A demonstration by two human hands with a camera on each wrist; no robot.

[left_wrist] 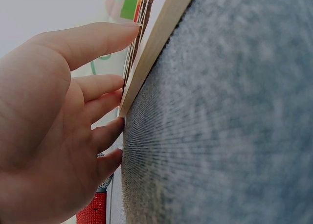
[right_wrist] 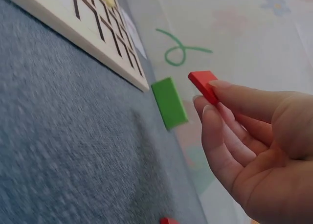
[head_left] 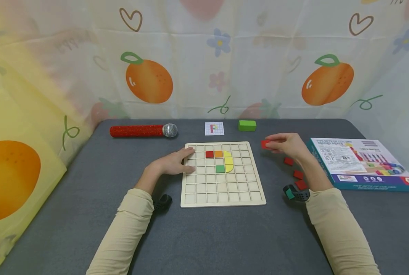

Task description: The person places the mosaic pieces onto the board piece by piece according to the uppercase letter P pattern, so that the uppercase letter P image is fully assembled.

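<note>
A wooden grid board (head_left: 204, 189) lies in the middle of the table. In its cells sit a red square tile (head_left: 209, 154), an orange tile (head_left: 218, 154), a green tile (head_left: 220, 169) and a column of yellow pieces (head_left: 228, 161) with rounded ends. My left hand (head_left: 173, 162) rests with straight fingers on the board's left edge; the left wrist view shows the thumb (left_wrist: 105, 42) over the rim. Right of the board, above the table, my right hand (head_left: 287, 146) pinches a red square tile (right_wrist: 203, 84) between thumb and fingertips.
Several loose red tiles (head_left: 298, 174) lie below my right hand. A printed pattern card (head_left: 214, 128) and a green block (head_left: 247, 125) are behind the board. Back left lies a red glittery microphone (head_left: 137, 131); at the right is a flat game box (head_left: 362, 164).
</note>
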